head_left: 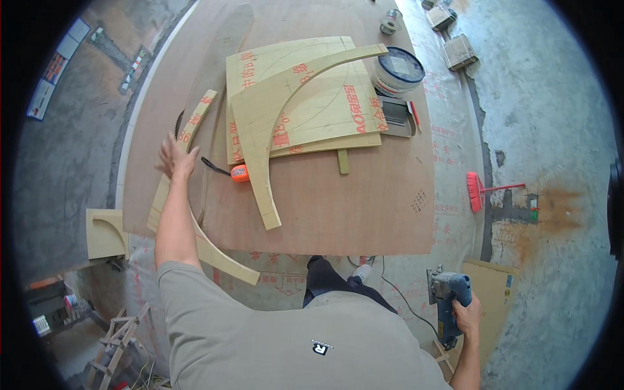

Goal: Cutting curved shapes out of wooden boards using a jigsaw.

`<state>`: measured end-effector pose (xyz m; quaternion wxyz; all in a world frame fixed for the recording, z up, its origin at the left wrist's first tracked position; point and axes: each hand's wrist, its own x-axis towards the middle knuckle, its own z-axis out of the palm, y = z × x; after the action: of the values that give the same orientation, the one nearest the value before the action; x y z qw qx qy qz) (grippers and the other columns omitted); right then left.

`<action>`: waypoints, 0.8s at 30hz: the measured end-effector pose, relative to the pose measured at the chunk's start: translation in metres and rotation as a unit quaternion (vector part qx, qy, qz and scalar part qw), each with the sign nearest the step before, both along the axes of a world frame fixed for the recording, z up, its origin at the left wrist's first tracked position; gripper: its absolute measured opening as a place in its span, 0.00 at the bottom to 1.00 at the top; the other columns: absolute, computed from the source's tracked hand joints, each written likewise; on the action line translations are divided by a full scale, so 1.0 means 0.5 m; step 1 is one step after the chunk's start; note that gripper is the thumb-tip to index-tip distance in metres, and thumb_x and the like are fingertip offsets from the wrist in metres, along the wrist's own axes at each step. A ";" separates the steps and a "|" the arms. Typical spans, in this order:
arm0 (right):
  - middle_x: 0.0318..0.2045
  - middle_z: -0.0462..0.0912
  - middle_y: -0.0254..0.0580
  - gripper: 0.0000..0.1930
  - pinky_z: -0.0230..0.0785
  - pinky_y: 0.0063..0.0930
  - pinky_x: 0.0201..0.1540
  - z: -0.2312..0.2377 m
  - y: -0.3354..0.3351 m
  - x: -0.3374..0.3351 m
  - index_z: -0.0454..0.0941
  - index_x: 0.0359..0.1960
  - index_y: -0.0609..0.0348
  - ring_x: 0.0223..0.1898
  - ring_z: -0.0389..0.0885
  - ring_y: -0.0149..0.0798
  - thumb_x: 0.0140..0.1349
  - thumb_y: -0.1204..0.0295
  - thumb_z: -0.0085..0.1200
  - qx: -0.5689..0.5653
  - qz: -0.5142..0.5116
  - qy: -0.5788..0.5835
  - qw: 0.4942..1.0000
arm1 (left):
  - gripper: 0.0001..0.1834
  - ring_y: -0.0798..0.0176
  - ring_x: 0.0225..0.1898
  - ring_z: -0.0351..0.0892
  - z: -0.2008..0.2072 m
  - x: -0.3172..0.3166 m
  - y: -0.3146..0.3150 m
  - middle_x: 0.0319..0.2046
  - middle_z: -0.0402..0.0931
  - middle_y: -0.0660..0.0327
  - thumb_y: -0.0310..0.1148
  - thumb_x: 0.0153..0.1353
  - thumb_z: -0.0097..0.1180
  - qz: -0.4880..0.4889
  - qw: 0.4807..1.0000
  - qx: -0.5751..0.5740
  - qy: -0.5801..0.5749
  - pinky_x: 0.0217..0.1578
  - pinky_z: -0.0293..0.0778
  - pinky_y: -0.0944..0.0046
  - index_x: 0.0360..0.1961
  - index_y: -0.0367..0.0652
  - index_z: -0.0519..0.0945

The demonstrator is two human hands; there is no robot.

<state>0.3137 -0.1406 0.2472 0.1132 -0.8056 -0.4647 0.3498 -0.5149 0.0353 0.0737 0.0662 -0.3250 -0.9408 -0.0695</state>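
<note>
Head camera gives me a panel stack (331, 107) on the desk (351, 214). Left of that stack, I have the left hand (177, 156) with fingers spread apart over a curved wooden piece (195, 121); whether it touches, I cannot tell. My right hand (467, 315) is clamped around a blue jigsaw (448, 299), right of the stack and nearer the body, off the desk. A second curved piece (258, 130) lies across the stack, an orange tape measure (240, 173) just beside the stack's near left corner, a lidded bucket (398, 70) at its right
</note>
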 end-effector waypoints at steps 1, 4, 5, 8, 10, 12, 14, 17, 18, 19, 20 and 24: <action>0.23 0.81 0.37 0.12 0.72 0.30 0.26 0.000 -0.006 -0.006 0.80 0.43 0.63 0.21 0.79 0.31 0.58 0.72 0.60 0.005 -0.003 -0.009 1.000 | 0.60 0.45 0.79 0.51 0.019 0.034 0.050 0.79 0.53 0.50 0.55 0.53 0.75 -0.067 0.993 0.025 -0.090 0.72 0.49 0.23 0.81 0.57 0.52; 0.23 0.81 0.37 0.12 0.72 0.30 0.27 -0.004 0.005 -0.028 0.80 0.43 0.63 0.21 0.79 0.31 0.58 0.72 0.60 0.014 0.008 0.002 1.000 | 0.65 0.45 0.81 0.48 -0.061 0.070 0.145 0.81 0.45 0.49 0.59 0.52 0.75 -0.230 0.900 0.152 -0.337 0.72 0.50 0.24 0.82 0.58 0.45; 0.23 0.81 0.37 0.12 0.72 0.30 0.27 -0.002 0.003 -0.032 0.80 0.42 0.64 0.22 0.79 0.31 0.58 0.72 0.61 0.020 -0.001 0.005 1.000 | 0.67 0.42 0.81 0.47 -0.058 0.158 0.185 0.82 0.42 0.49 0.60 0.51 0.75 -0.240 0.878 0.111 -0.399 0.72 0.51 0.26 0.83 0.61 0.43; 0.23 0.81 0.37 0.12 0.72 0.30 0.27 -0.003 -0.025 -0.026 0.80 0.41 0.64 0.22 0.79 0.32 0.58 0.72 0.61 0.028 -0.025 -0.001 0.999 | 0.68 0.36 0.80 0.46 0.065 0.382 0.216 0.83 0.37 0.51 0.57 0.49 0.77 -0.114 0.951 -0.100 -0.270 0.74 0.52 0.30 0.83 0.68 0.41; 0.22 0.81 0.38 0.12 0.72 0.30 0.27 -0.006 -0.036 -0.014 0.80 0.41 0.64 0.22 0.79 0.32 0.58 0.71 0.61 0.034 -0.023 0.005 0.999 | 0.67 0.32 0.79 0.45 0.037 0.375 0.212 0.83 0.33 0.52 0.49 0.49 0.77 -0.085 0.960 -0.099 -0.247 0.74 0.52 0.34 0.82 0.75 0.40; 0.22 0.81 0.38 0.12 0.72 0.31 0.27 -0.009 -0.057 -0.002 0.80 0.41 0.64 0.22 0.79 0.32 0.58 0.71 0.61 0.037 -0.034 0.008 0.999 | 0.66 0.34 0.79 0.48 0.040 0.385 0.204 0.83 0.37 0.53 0.42 0.48 0.75 -0.061 0.972 -0.022 -0.227 0.73 0.54 0.33 0.81 0.77 0.42; 0.22 0.81 0.38 0.12 0.72 0.31 0.28 -0.008 -0.069 0.009 0.80 0.41 0.64 0.22 0.79 0.32 0.58 0.71 0.61 0.033 -0.043 0.016 0.998 | 0.63 0.35 0.78 0.50 0.068 0.394 0.181 0.82 0.43 0.52 0.35 0.49 0.72 -0.072 0.966 0.018 -0.248 0.72 0.56 0.33 0.81 0.77 0.45; 0.22 0.81 0.38 0.12 0.72 0.32 0.29 -0.023 -0.094 0.047 0.80 0.40 0.64 0.23 0.79 0.32 0.57 0.70 0.61 0.023 -0.060 0.017 0.998 | 0.60 0.39 0.78 0.53 0.079 0.394 0.114 0.80 0.50 0.52 0.30 0.47 0.70 -0.158 0.967 0.040 -0.194 0.73 0.58 0.36 0.80 0.75 0.53; 0.22 0.81 0.38 0.12 0.72 0.32 0.29 -0.031 -0.105 0.063 0.80 0.40 0.64 0.23 0.79 0.32 0.57 0.70 0.61 0.014 -0.074 0.014 0.997 | 0.57 0.40 0.77 0.55 0.093 0.404 0.075 0.79 0.53 0.51 0.28 0.45 0.68 -0.277 0.944 0.095 -0.154 0.73 0.58 0.39 0.78 0.72 0.60; 0.23 0.80 0.36 0.11 0.71 0.30 0.28 -0.041 -0.113 0.079 0.79 0.40 0.63 0.22 0.78 0.30 0.58 0.71 0.61 0.024 -0.065 0.025 0.997 | 0.54 0.41 0.76 0.56 0.102 0.427 0.042 0.78 0.56 0.51 0.26 0.44 0.67 -0.390 0.901 0.150 -0.115 0.74 0.58 0.41 0.76 0.69 0.66; 0.23 0.78 0.33 0.10 0.69 0.28 0.26 -0.045 -0.110 0.099 0.78 0.40 0.61 0.22 0.76 0.28 0.59 0.72 0.60 0.033 -0.048 0.037 0.998 | 0.54 0.41 0.76 0.56 0.130 0.469 0.005 0.78 0.56 0.51 0.26 0.44 0.67 -0.396 0.899 0.141 -0.123 0.74 0.58 0.41 0.76 0.69 0.66; 0.24 0.80 0.36 0.12 0.71 0.29 0.29 -0.046 -0.129 0.178 0.79 0.41 0.63 0.23 0.78 0.30 0.58 0.71 0.61 0.029 -0.059 0.055 0.996 | 0.47 0.41 0.75 0.59 0.136 0.653 -0.120 0.75 0.61 0.52 0.23 0.41 0.65 -0.504 0.826 0.086 -0.238 0.74 0.58 0.43 0.68 0.62 0.78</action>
<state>0.4025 -0.2050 0.2240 0.1824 -0.8075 -0.4193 0.3726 -0.1884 -0.0248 0.1415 -0.1763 -0.7202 -0.6230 -0.2492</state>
